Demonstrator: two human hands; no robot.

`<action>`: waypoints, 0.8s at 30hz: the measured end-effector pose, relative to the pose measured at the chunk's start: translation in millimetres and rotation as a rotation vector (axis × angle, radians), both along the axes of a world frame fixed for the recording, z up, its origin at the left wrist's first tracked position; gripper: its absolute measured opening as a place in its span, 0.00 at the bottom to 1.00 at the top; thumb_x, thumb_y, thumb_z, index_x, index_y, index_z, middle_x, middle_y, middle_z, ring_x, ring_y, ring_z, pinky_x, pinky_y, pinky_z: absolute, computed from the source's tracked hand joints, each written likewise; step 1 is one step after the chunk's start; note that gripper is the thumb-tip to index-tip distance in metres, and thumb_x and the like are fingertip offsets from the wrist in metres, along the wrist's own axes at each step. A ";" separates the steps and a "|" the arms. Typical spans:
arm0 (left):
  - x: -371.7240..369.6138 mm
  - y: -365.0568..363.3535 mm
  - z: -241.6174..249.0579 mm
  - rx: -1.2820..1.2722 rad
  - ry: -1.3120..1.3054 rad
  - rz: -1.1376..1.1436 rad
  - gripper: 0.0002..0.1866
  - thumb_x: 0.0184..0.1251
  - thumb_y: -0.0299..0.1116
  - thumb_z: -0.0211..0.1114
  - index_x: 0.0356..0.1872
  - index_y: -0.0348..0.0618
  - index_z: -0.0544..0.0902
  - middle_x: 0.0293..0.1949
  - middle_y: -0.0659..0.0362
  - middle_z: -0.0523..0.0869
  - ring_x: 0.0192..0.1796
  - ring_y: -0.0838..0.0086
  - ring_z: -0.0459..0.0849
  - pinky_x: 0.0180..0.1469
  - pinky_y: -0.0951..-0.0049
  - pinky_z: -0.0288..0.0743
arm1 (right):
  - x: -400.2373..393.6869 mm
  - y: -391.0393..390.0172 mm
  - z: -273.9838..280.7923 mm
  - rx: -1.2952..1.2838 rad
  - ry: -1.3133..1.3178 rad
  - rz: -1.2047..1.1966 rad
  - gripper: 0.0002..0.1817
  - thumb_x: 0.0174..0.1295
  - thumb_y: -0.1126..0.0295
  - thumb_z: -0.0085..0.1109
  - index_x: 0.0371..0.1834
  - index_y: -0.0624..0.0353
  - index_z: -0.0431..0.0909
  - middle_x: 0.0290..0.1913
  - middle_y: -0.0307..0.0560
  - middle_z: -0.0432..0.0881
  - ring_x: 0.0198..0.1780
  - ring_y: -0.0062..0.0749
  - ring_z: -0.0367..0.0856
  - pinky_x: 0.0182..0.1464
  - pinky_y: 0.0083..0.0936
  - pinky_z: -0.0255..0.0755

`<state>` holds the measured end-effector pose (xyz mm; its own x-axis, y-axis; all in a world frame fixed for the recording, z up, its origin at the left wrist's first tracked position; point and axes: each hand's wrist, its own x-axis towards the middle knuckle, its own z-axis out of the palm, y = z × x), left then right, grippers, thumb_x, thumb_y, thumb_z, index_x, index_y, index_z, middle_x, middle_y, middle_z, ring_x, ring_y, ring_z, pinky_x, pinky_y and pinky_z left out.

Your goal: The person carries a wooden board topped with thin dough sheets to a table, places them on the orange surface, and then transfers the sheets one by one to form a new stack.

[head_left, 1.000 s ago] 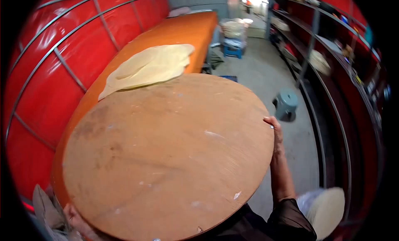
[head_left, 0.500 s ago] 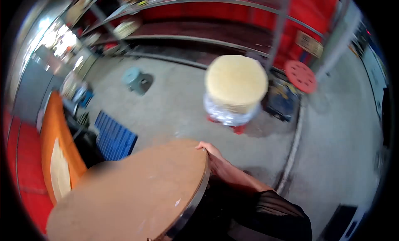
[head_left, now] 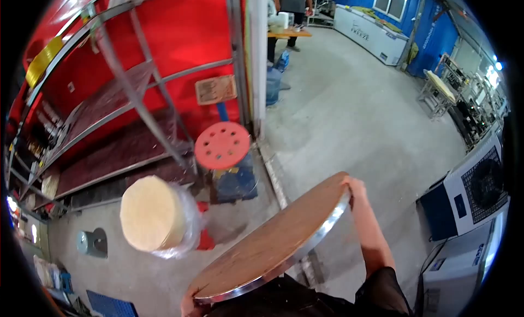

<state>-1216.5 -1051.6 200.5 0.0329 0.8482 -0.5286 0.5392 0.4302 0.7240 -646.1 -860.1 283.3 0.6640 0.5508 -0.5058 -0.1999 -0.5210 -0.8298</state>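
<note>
A large round brown tabletop (head_left: 267, 240) with a shiny metal rim is held tilted in front of my body. At its far right edge my right hand (head_left: 356, 190) is closed over the rim. My left hand (head_left: 190, 306) grips the lower left edge, partly cut off at the bottom of the view. Left of the tabletop, apart from it, stands a stack of pale round discs (head_left: 150, 214) wrapped in clear plastic, on a red stool (head_left: 204, 229).
A red round stool top with holes (head_left: 222, 145) stands by a metal shelf rack (head_left: 125, 87). A doorway threshold (head_left: 275, 180) crosses the floor. Beyond are a chest freezer (head_left: 368, 36) and a person (head_left: 292, 3). An air cooler (head_left: 475, 180) stands right; a small stool (head_left: 87, 243) left.
My view has swung right, from the shelves toward the doorway. The tabletop has turned with me and now tilts more steeply. My left hand has come into view on its edge.
</note>
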 end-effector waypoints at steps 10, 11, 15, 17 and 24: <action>350.1 351.1 68.1 -0.586 -0.875 0.536 0.20 0.46 0.24 0.57 0.45 0.40 0.70 0.43 0.56 0.76 0.45 0.63 0.73 0.51 0.61 0.65 | 268.4 -125.5 8.8 0.504 -0.005 -0.732 0.05 0.35 0.75 0.51 0.18 0.64 0.72 0.21 0.43 0.71 0.25 0.30 0.70 0.28 0.22 0.66; 384.3 373.9 80.5 -0.558 -0.782 0.531 0.20 0.46 0.24 0.57 0.45 0.40 0.70 0.43 0.56 0.76 0.45 0.63 0.73 0.51 0.60 0.65 | 263.6 -130.7 29.5 0.503 0.037 -0.811 0.04 0.36 0.75 0.50 0.18 0.63 0.71 0.22 0.43 0.71 0.25 0.29 0.70 0.28 0.22 0.66; 511.2 464.2 74.6 -0.617 -0.834 0.261 0.20 0.42 0.22 0.58 0.42 0.39 0.72 0.42 0.55 0.76 0.44 0.61 0.73 0.48 0.60 0.67 | 296.8 -156.2 31.4 0.567 -0.107 -1.033 0.06 0.36 0.73 0.50 0.15 0.65 0.70 0.23 0.47 0.72 0.26 0.33 0.72 0.30 0.24 0.68; 576.0 497.3 74.6 -0.603 -0.804 0.244 0.20 0.38 0.20 0.59 0.39 0.40 0.73 0.38 0.57 0.77 0.42 0.62 0.74 0.46 0.62 0.68 | 325.7 -143.5 28.8 0.573 -0.157 -1.116 0.07 0.36 0.72 0.50 0.14 0.66 0.70 0.24 0.49 0.73 0.26 0.35 0.72 0.30 0.26 0.69; 732.7 579.6 99.1 -0.627 -0.636 0.315 0.15 0.37 0.19 0.58 0.32 0.42 0.74 0.30 0.59 0.77 0.34 0.64 0.75 0.34 0.67 0.71 | 481.2 -80.3 24.4 0.543 -0.100 -1.185 0.06 0.35 0.75 0.50 0.13 0.69 0.69 0.21 0.50 0.71 0.22 0.35 0.71 0.24 0.27 0.68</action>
